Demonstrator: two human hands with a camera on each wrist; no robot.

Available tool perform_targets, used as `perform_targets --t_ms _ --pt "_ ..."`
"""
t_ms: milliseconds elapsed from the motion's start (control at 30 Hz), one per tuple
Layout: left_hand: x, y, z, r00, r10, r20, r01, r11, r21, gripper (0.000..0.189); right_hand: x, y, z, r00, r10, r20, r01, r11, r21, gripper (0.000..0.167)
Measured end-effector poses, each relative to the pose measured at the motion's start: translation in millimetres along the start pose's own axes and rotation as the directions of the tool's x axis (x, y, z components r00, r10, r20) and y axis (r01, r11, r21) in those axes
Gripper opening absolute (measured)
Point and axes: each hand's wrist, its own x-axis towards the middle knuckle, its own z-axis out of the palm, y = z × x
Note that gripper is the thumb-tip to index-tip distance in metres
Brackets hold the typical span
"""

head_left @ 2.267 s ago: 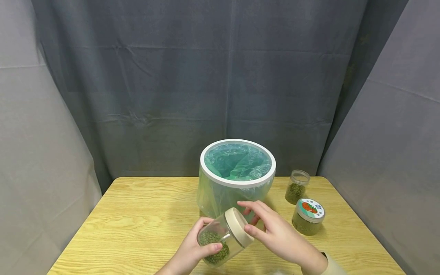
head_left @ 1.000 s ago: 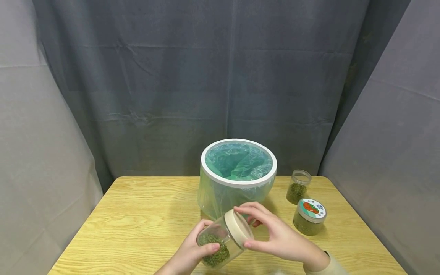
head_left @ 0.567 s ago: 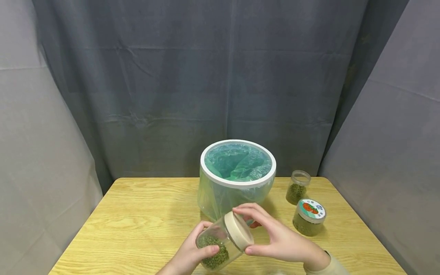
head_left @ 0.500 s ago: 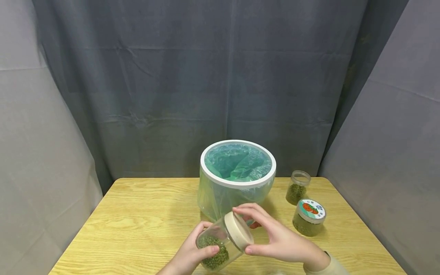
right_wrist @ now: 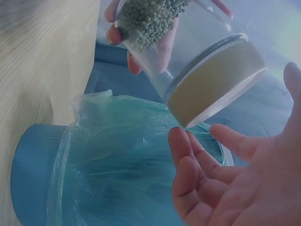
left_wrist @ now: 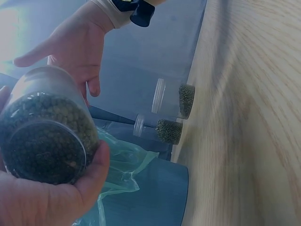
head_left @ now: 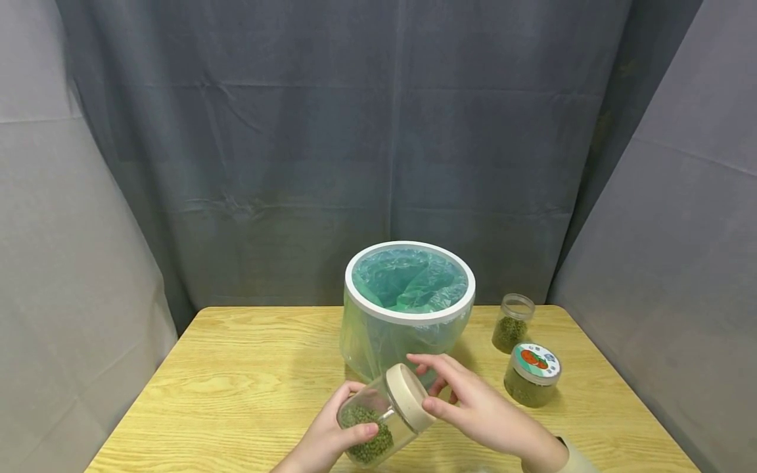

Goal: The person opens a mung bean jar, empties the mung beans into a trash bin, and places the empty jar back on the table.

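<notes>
My left hand [head_left: 331, 427] grips a clear jar [head_left: 378, 397] partly filled with small green beans [head_left: 369, 443]. The jar is held tilted above the table, its beige lid [head_left: 409, 397] up and to the right. Beside the lid, my right hand [head_left: 476, 404] has its fingers spread and loosely bent, the thumb tip at the lid's edge. In the right wrist view the lid [right_wrist: 218, 80] sits on the jar, and the fingertips [right_wrist: 178, 139] lie just off it. The left wrist view shows the jar's base [left_wrist: 44, 150] with beans against it.
Behind the hands stands a bin with a white rim [head_left: 408, 318] and a green plastic liner [head_left: 408, 279]. To its right are a lidless-looking bean jar [head_left: 510, 332] and a wider jar with a tomato-printed lid [head_left: 535, 361]. Grey curtains [head_left: 284, 164] surround the wooden table [head_left: 236, 381].
The right hand's fingers, which were round the lid a moment ago, have come off it and spread. The left hand and jar have barely moved.
</notes>
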Motion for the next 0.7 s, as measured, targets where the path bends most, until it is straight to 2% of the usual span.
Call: perform_targets --t_ms 167,300,500,700 --pt "0.0 -0.9 0.1 1.000 -0.018 -0.013 0.018 1.000 0.012 0.059 -0.4 -2.7 3.4 0.999 0.040 0.004 -0.040 0.999 -0.006 0.053" --pt "0.0 -2.8 -0.7 1.000 -0.010 0.000 0.010 1.000 0.019 0.059 -0.5 -0.3 6.5 1.000 0.019 -0.001 -0.019 1.000 -0.009 0.056" --pt "-0.6 -2.4 -2.1 1.000 -0.008 0.013 0.008 1.000 0.001 0.058 -1.5 2.6 5.4 0.996 -0.084 0.001 0.084 0.995 -0.045 0.059" --pt "-0.9 -1.1 -2.8 1.000 0.006 0.015 -0.006 1.000 0.019 0.057 -1.9 3.5 0.6 0.981 -0.193 0.018 0.194 0.978 -0.080 0.061"
